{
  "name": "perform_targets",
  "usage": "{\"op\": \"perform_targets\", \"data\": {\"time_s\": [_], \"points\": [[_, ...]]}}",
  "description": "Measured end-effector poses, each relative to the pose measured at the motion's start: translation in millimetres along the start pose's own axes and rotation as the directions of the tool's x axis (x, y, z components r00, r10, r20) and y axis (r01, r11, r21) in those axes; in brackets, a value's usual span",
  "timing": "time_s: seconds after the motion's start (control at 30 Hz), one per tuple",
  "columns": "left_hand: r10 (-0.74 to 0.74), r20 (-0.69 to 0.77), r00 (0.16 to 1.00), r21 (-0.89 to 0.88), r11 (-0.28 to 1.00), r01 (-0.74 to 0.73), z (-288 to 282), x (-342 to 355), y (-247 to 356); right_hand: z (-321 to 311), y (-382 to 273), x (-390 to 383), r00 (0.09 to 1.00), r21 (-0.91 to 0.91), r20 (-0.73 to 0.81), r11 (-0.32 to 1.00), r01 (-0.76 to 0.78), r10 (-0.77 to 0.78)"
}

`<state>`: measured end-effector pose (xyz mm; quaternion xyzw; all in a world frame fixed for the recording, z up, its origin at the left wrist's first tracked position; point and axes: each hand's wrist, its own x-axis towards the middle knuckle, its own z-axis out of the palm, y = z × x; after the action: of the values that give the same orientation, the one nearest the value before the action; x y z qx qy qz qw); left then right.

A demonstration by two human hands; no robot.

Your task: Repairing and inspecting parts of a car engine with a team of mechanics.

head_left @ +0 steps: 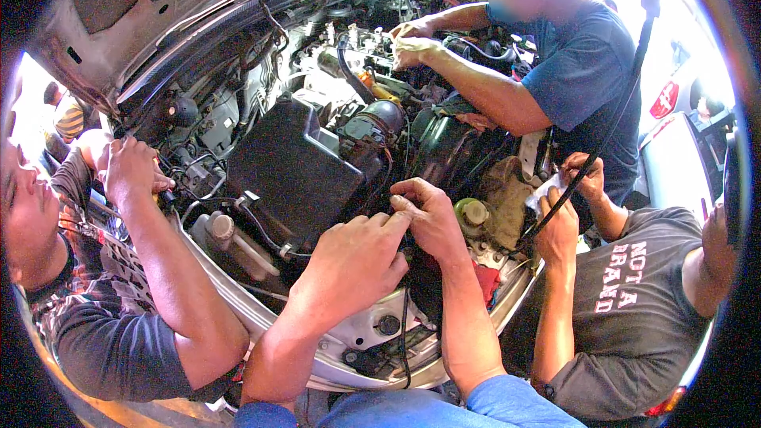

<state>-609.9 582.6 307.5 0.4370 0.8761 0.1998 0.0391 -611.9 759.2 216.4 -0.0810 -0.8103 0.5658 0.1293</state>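
Inside front edge [333,378]: left hand [354,257], right hand [432,218], tight near black box [285,158].

Hard Glare, Deep Shade

Daylight burns out the upper right. The hood [119,63] underside is dim, the box [289,170] dark; left hand [349,261] and right hand [434,223] look bright, sharp. Fisheye bends the black-cornered rim; one face [514,1] is blurred.

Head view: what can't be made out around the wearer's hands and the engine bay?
In the head view:
Anything between the left hand and right hand: hidden by their fingers.
Parts beneath the black box: hidden by the box.
Upper part of the raised hood: cut off by the top edge.
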Motion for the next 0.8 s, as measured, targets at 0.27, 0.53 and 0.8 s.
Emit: {"op": "perform_targets", "data": {"time_s": [0.27,0.53,0.8], "points": [[-0.010,0.016,1.000,-0.001,1.000,0.010,-1.9,2.8,1.9,-1.8,2.2,2.9,1.000,0.027,0.010,1.000,0.013,-0.013],[-0.019,0.040,0.999,-0.006,1.000,0.019,-2.8,4.5,3.1,-2.0,3.7,2.9,1.000,0.014,0.002,1.000,0.000,0.000],[-0.046,0.058,0.997,0.000,0.999,0.046,-5.2,3.5,5.0,-1.7,3.0,2.2,0.999,0.028,0.003,0.999,0.042,-0.042]]}}
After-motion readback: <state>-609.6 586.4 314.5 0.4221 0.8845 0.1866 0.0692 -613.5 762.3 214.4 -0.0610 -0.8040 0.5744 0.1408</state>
